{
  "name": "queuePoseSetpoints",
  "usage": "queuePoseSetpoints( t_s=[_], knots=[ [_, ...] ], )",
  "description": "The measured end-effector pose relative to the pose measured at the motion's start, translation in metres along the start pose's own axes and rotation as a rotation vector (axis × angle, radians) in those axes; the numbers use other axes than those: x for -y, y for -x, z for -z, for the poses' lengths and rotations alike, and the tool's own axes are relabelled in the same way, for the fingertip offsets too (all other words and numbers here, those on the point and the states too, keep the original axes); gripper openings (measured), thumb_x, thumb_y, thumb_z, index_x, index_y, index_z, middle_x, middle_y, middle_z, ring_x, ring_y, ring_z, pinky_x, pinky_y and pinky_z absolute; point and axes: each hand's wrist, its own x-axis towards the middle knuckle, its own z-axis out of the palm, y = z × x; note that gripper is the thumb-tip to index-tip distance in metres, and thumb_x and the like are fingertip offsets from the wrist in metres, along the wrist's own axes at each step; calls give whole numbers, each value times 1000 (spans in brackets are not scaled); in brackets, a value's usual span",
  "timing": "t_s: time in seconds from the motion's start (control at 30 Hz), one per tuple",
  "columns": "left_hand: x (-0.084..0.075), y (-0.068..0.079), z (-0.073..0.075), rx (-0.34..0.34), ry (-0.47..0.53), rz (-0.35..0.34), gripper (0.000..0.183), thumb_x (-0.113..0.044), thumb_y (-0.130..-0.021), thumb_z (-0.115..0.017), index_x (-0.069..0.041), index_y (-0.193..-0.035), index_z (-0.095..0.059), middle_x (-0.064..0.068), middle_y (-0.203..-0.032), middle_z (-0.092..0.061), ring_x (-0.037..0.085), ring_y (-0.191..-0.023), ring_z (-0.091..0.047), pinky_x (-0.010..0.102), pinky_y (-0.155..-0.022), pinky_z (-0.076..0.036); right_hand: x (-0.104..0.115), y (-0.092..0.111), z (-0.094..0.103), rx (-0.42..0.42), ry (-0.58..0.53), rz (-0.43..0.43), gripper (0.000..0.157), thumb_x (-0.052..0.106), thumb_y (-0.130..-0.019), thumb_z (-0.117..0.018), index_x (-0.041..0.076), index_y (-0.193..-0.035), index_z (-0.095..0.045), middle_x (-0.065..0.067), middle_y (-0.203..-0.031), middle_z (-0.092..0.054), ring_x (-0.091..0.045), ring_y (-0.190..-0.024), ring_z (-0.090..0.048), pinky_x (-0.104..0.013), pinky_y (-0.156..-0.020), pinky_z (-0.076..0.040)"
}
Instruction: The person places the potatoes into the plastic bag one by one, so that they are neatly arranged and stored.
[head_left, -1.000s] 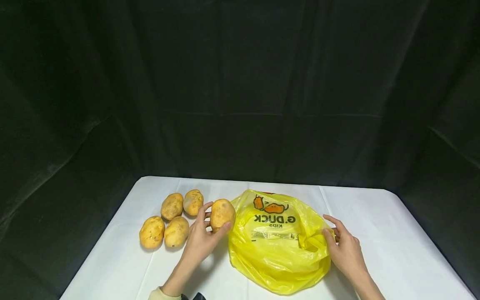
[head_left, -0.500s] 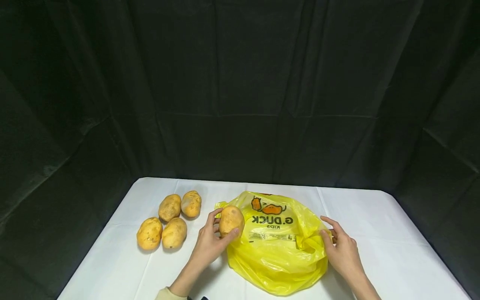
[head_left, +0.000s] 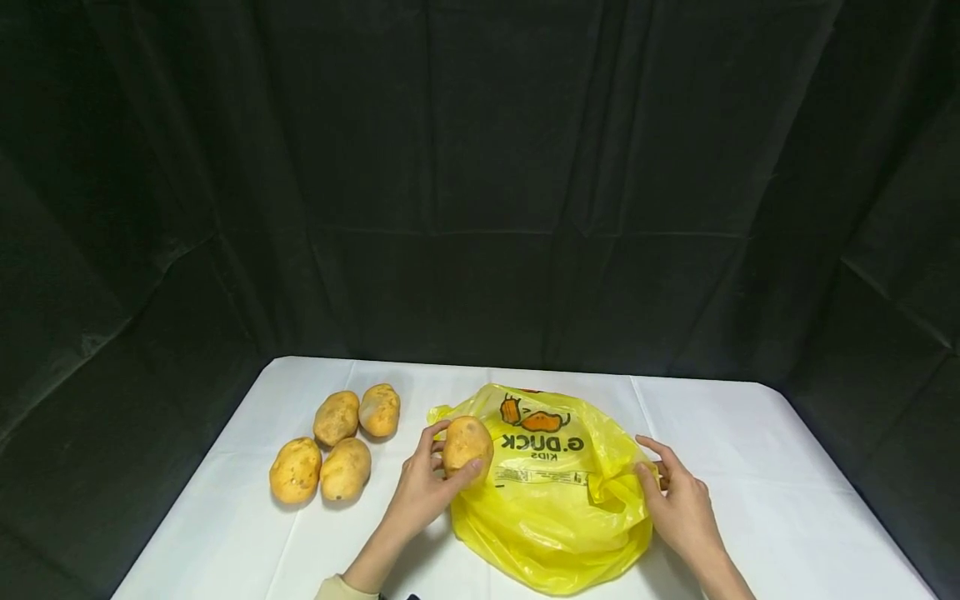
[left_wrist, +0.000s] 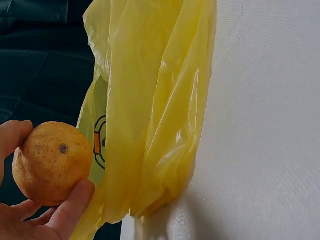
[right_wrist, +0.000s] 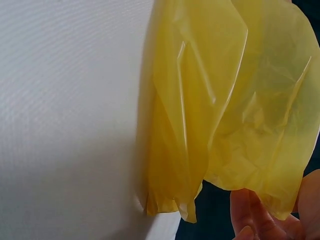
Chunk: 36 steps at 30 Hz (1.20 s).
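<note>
My left hand [head_left: 426, 490] grips a potato [head_left: 468, 447] between thumb and fingers, held up at the left side of the yellow plastic bag [head_left: 547, 525]. In the left wrist view the potato [left_wrist: 52, 162] shows its end with a dark spot, and the bag [left_wrist: 150, 110] stands behind it. The bag's mouth gapes, and a printed duck and mirrored lettering show on its far wall. At the bag's right edge, my right hand [head_left: 684, 510] pinches the plastic. In the right wrist view the bag [right_wrist: 200, 110] hangs in folds down to the fingers [right_wrist: 260, 215].
Several more potatoes [head_left: 343, 471] lie in a group on the left part of the white-covered table [head_left: 772, 492]. Black cloth [head_left: 480, 183] hangs behind and on both sides of the table.
My left hand has carried the potato a little to the right, so it now overlaps the bag's left edge. The right hand keeps its hold on the bag.
</note>
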Motion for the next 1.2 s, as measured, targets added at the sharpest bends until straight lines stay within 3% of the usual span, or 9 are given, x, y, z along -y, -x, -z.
queuePoseSetpoints(
  t_s=[0.67, 0.83, 0.97, 1.2],
  knots=[
    [-1, -4, -11, 42, -15, 9, 71, -38, -86, -75, -10, -141, -39, 20, -118, -58, 27, -96, -64, 31, -68, -55, -1, 0, -4, 8, -3, -17, 40, 10, -99, -57, 9, -139, -50, -21, -104, -68, -34, -88, -66, -52, -79, -48],
    [-2, -5, -15, 43, -12, -3, 71, -37, -86, -75, -9, -141, -40, 21, -117, -59, 28, -95, -64, 33, -69, -55, -2, 0, -4, -20, 6, 5, 40, 10, -98, -59, 9, -137, -52, -13, -87, -65, -32, -86, -65, -49, -75, -49],
    [-2, -7, -19, 47, -1, 0, 70, -37, -86, -75, -8, -140, -40, 20, -116, -59, 27, -95, -63, 36, -72, -54, -4, 0, -4, -33, 10, 19, 39, 12, -98, -60, 9, -136, -52, -3, -72, -51, -26, -80, -63, -40, -68, -47],
    [-3, -9, -26, 59, 19, 14, 70, -37, -87, -74, -8, -140, -40, 20, -119, -57, 30, -98, -62, 39, -75, -54, -6, 0, -3, -7, 4, 8, 40, 14, -99, -59, 10, -138, -50, -4, -74, -55, -31, -86, -66, -47, -73, -50]
  ],
)
